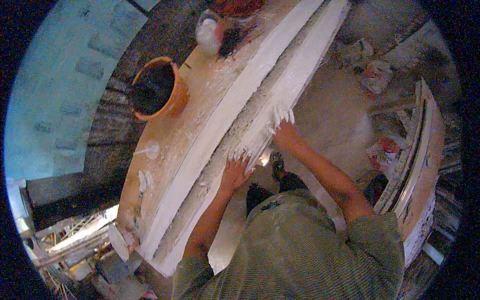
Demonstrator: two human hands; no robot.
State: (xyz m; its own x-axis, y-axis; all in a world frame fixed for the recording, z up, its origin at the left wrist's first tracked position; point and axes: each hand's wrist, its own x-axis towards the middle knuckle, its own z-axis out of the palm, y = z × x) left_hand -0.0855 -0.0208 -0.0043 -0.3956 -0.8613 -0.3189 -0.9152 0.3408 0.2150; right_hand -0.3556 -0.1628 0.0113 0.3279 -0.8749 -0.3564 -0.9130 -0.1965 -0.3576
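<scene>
A long white plaster moulding [250,95] lies along a brown work board [165,150], running from lower left to upper right. My left hand [235,170] presses flat on the moulding's near edge, its fingertips coated in white plaster. Farther up that same edge rests my right hand [284,131], fingers spread and also white with wet plaster. Neither hand holds a tool.
An orange bucket [157,90] with a dark inside stands at the board's far side. A white lump and a dark brush-like thing [215,35] sit at the top. A second curved mould [417,165] stands on the right, with rubble [375,75] on the floor.
</scene>
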